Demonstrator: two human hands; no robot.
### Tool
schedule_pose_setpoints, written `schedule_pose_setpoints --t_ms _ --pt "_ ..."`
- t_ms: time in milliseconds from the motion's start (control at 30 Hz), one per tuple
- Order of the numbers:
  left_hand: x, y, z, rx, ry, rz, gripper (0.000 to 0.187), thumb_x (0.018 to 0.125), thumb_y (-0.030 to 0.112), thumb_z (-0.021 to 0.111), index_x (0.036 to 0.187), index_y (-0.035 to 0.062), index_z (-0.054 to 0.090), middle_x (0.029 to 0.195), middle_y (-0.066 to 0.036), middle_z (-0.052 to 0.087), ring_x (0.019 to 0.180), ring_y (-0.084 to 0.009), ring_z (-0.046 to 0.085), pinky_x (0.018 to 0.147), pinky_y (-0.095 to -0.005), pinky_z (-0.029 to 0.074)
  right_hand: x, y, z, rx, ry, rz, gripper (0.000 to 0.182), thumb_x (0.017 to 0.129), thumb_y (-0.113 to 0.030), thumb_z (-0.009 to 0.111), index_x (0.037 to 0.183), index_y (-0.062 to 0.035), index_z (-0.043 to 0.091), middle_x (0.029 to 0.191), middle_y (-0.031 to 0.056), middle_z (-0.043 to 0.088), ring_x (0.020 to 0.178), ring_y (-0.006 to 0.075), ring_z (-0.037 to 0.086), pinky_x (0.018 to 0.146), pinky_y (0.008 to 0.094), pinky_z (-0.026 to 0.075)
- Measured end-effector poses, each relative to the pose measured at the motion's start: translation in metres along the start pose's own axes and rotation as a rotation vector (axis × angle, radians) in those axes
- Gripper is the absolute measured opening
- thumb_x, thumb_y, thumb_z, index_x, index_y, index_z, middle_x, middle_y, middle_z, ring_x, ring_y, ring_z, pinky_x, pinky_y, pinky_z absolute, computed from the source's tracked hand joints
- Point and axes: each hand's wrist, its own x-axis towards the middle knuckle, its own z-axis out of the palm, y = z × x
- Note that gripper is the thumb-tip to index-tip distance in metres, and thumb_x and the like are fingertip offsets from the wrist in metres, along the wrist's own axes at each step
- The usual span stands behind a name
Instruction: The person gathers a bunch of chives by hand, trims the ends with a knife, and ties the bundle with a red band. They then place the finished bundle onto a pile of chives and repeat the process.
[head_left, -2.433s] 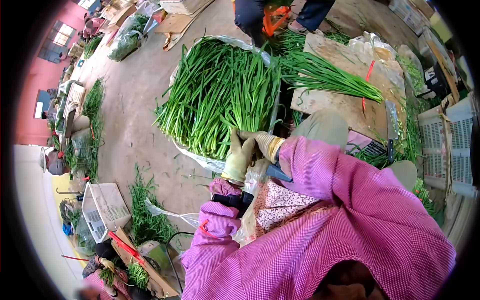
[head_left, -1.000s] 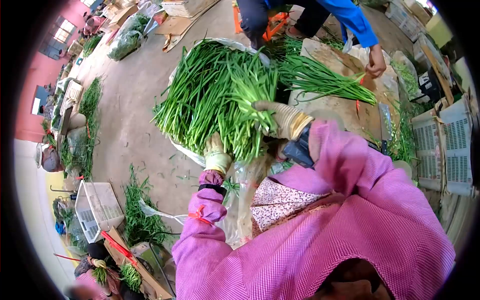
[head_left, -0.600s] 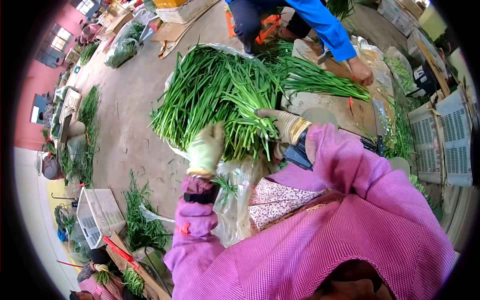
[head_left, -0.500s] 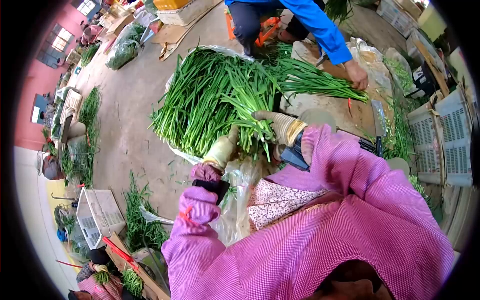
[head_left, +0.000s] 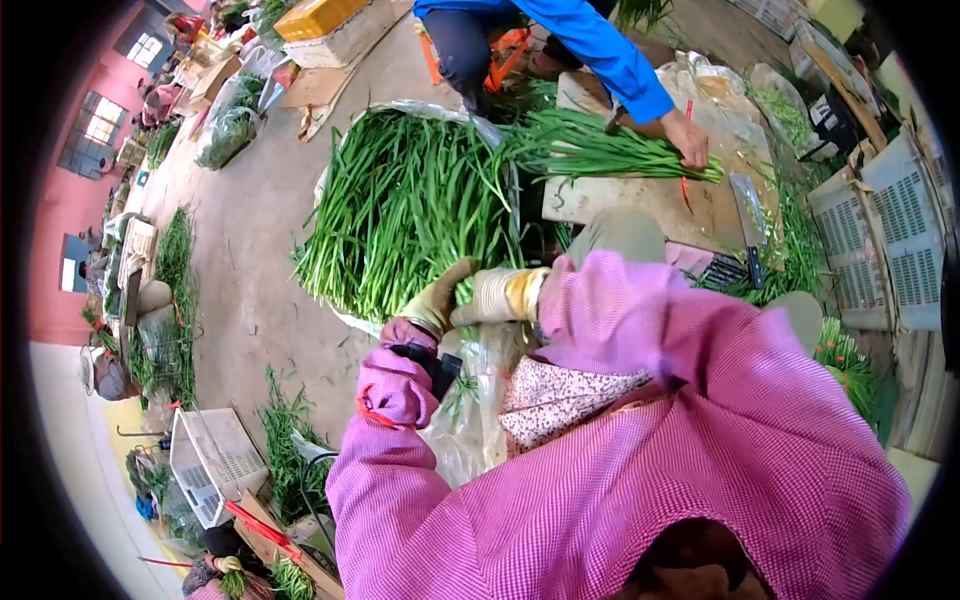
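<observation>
Both my hands wear soiled pale gloves and meet at the near edge of a large heap of long green leafy stalks (head_left: 400, 200). My left hand (head_left: 440, 298) is closed around the lower ends of a bunch lying on this heap. Beside it, my right hand (head_left: 500, 296) is curled against the same stalk ends, its fingertips partly hidden. Where the gripped bunch ends and the heap begins is hard to make out. White plastic sheeting (head_left: 335, 165) lines the heap's edge. Clear plastic (head_left: 465, 420) hangs in front of me, below my hands.
Across from me, a co-worker's hand (head_left: 687, 140) in a blue sleeve holds another green bunch (head_left: 610, 150) on a board (head_left: 590, 200), with a red strip (head_left: 686, 190) at it. A knife (head_left: 750, 225) lies right of there. Crates (head_left: 890, 245) stand at far right.
My right hand has moved left and down to meet my left hand. The paler bunch lying across the heap has shifted and blends into it. A red strip now shows at the co-worker's bunch.
</observation>
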Motion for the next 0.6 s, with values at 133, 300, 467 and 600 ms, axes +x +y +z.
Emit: schedule_pose_setpoints --t_ms 133,300,467,600 --pt "0.001 -0.019 -0.016 -0.789 0.133 -0.299 0.045 0.098 0.036 0.055 0.126 0.0007 0.059 0.115 -0.010 0.068 0.102 -0.0206 0.066 0.093 -0.0350 0.053 0.020 0.041 -0.026 0.309 0.063 0.243 0.055 0.097 -0.042 0.044 0.116 0.0075 0.060 0.097 0.0286 0.067 0.088 0.0371 0.068 0.078 0.0484 0.054" --pt "0.004 -0.032 -0.032 -0.985 0.093 -0.354 0.043 0.102 0.025 0.051 0.138 0.0012 0.049 0.128 -0.010 0.062 0.114 -0.0192 0.061 0.100 -0.0328 0.049 0.008 0.065 0.007 1.332 -0.252 0.590 0.081 0.097 -0.057 0.042 0.151 0.0000 0.022 0.153 0.0297 0.028 0.136 0.0439 0.037 0.109 0.0572 0.034" --pt "-0.019 0.034 -0.021 -0.596 0.237 -0.225 0.043 0.100 0.034 0.053 0.127 0.0010 0.058 0.113 -0.009 0.069 0.095 -0.0188 0.068 0.087 -0.0323 0.055 0.036 0.044 0.033 1.650 -0.249 0.292 0.078 0.099 -0.057 0.041 0.154 -0.0082 0.018 0.161 0.0119 0.020 0.147 0.0276 0.021 0.118 0.0555 0.014" --pt "0.005 -0.003 -0.034 -0.695 0.058 -0.428 0.046 0.097 0.039 0.059 0.124 0.0013 0.060 0.105 -0.008 0.070 0.085 -0.0179 0.068 0.078 -0.0320 0.056 0.095 0.067 0.065 1.639 -0.262 0.190 0.083 0.092 -0.066 0.046 0.148 -0.0066 0.031 0.148 0.0121 0.044 0.137 0.0314 0.038 0.114 0.0533 0.026"
